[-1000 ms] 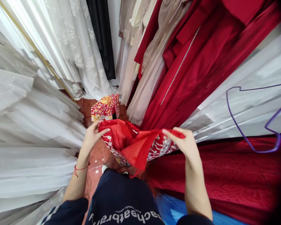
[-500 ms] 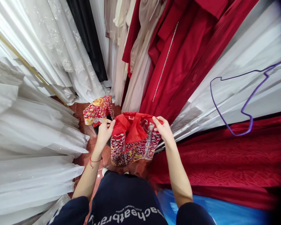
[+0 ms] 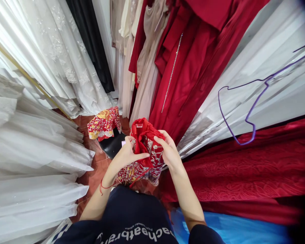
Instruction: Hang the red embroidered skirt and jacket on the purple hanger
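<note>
- Both hands sit closer together than half a second ago; the red embroidered garment (image 3: 156, 157) is gathered narrower between them.
- Left hand (image 3: 128, 152): thumb lies across the red lining, fingers curl closed on the garment's left side.
- Right hand (image 3: 169, 147): thumb and fingers pinch the garment's top edge at right.
- Garment position: held up before the navy shirt (image 3: 139, 213), near the right edge of a black seat (image 3: 109, 145); white label (image 3: 139, 125) inside the top.
- Second embroidered piece, red and gold (image 3: 104, 122): rests across the seat's far left edge.
- Floor (image 3: 91, 171): reddish tile, glossy.
- Left wall of stock: white gowns (image 3: 35, 196), full and layered.
- Far side: black garment (image 3: 94, 44), beige gowns (image 3: 148, 64), plain red gowns (image 3: 193, 57).
- Right: purple hanger (image 3: 251, 118) before white fabric (image 3: 228, 88); patterned red fabric (image 3: 234, 173); blue fabric (image 3: 239, 228) below.
</note>
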`<move>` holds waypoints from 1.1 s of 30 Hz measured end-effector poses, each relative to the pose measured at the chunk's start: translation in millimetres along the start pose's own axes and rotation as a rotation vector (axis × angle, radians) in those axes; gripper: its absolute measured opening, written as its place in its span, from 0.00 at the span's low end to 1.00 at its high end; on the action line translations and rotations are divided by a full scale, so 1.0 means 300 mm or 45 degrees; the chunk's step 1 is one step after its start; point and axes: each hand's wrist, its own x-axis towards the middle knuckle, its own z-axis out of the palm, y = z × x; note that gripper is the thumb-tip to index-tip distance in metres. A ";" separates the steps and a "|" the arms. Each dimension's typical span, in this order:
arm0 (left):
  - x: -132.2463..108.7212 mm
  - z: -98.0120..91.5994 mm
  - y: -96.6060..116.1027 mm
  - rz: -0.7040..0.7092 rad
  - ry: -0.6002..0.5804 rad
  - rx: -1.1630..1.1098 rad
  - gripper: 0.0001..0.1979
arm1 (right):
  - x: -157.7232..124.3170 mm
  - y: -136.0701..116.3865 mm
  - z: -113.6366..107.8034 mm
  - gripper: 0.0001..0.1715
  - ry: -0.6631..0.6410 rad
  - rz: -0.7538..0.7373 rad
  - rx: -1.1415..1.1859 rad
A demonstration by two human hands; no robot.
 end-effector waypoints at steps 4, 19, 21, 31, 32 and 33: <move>-0.014 -0.058 -0.073 0.087 0.009 0.340 0.22 | -0.018 -0.020 -0.050 0.21 0.059 -0.057 -0.093; 0.028 -0.031 -0.071 0.425 -0.044 0.581 0.25 | 0.083 -0.015 -0.150 0.24 0.742 -0.700 -0.678; 0.007 0.010 -0.072 0.539 -0.093 0.681 0.26 | 0.084 0.003 -0.145 0.22 0.818 -0.745 -0.783; -0.018 0.083 -0.112 0.202 0.311 0.814 0.17 | -0.017 0.048 -0.105 0.20 0.752 -0.734 -1.027; -0.009 0.063 -0.113 0.175 0.327 0.798 0.15 | -0.025 0.043 -0.108 0.21 0.745 -0.727 -1.020; 0.001 0.042 -0.112 0.165 0.351 0.765 0.16 | -0.032 0.037 -0.110 0.21 0.731 -0.724 -1.007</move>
